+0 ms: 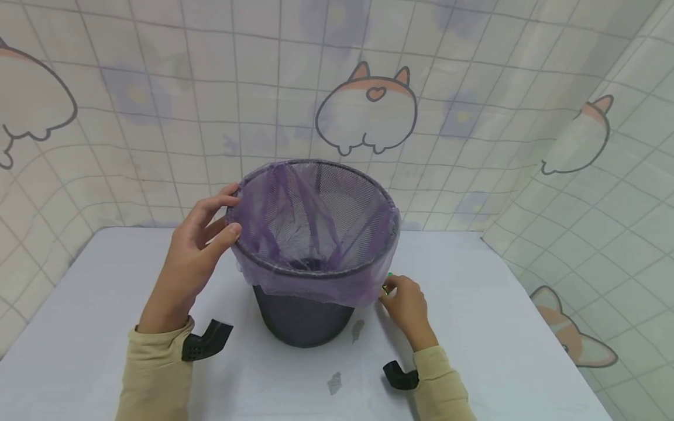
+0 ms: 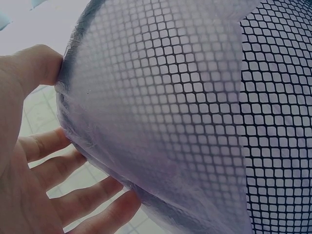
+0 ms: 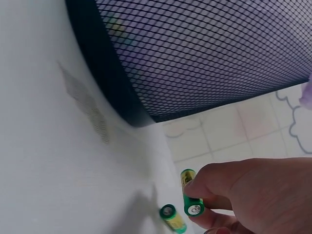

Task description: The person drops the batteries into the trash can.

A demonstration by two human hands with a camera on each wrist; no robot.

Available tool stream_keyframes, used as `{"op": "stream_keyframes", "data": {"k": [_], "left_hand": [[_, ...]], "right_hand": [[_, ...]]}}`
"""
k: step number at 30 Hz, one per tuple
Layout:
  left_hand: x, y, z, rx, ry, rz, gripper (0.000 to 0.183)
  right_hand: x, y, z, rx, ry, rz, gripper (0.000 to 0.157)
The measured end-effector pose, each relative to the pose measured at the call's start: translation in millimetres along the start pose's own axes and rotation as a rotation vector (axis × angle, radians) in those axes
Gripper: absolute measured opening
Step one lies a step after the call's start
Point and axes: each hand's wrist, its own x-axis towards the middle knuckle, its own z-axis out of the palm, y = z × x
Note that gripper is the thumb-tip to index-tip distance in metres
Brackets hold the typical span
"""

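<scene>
A dark mesh wastebasket (image 1: 307, 318), lined with a translucent purple bag (image 1: 321, 289) folded over its rim, stands on the white table. My left hand (image 1: 197, 251) is at the left of the rim, thumb and fingers spread along it; in the left wrist view the fingertips (image 2: 131, 200) touch the bag-covered edge from outside. To the right of the basket, my right hand (image 1: 406, 307) pinches a green and yellow battery (image 3: 186, 178) between thumb and fingers. A second such battery (image 3: 173, 219) lies on the table beside it.
Through the mesh shows a blurred yellow-green spot (image 3: 116, 27). Grey patches (image 1: 334, 383) mark the white tabletop (image 1: 505, 351) in front of the basket. A tile-patterned curtain (image 1: 210, 88) with cartoon dogs hangs behind and at the sides. Black mounts (image 1: 207, 342) sit on both wrists.
</scene>
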Motion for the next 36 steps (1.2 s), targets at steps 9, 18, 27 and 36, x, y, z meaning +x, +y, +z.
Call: {"op": "stream_keyframes", "data": {"k": [9,18,27,36], "left_hand": [[0.7,0.6,-0.4,-0.021,0.0,0.004,0.041],[1.9,-1.8,-0.2,-0.016,0.008,0.019,0.04],[0.7,-2.9,0.9,-0.011,0.015,0.017,0.04],[-0.1,-3.2,-0.5,0.002,0.013,0.015,0.04]], "right_hand": [[8,11,-29.5,0.171,0.004,0.022,0.019],[9,11,-55.0,0.203,0.05,0.07,0.021],[6,0,-60.5,0.211,0.079,0.03,0.02],[-1,-12,-68.4,0.237,0.126,-0.014,0.02]]}}
